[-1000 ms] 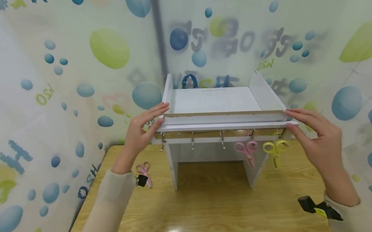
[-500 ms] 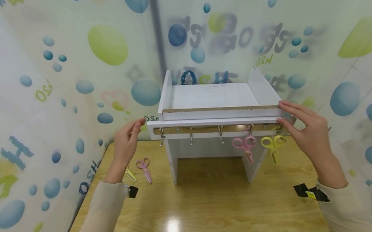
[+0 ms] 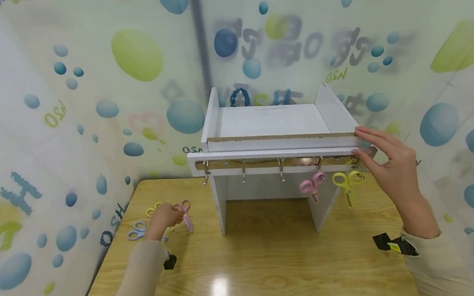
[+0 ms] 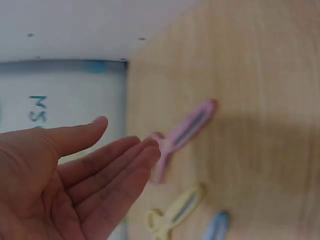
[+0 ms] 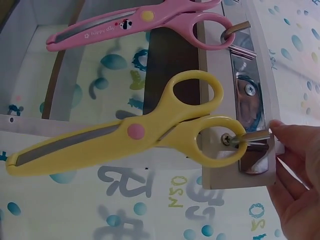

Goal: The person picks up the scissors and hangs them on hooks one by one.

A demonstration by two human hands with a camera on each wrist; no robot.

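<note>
By the bench's (image 3: 248,261) far-left corner our left hand (image 3: 166,217), fingers together, hovers near pink scissors (image 3: 189,222); our right hand (image 3: 395,166) pinches the hook shelf (image 3: 279,144).

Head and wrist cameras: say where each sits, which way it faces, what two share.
Head: worn on the head, facing forward and down at the shelf; left hand, right hand and sleeves show.
Left wrist: worn there, facing pink scissors on the table; left hand shows.
Right wrist: worn there, facing hung yellow scissors; right hand shows.
Head and right wrist share those scissors.
</note>
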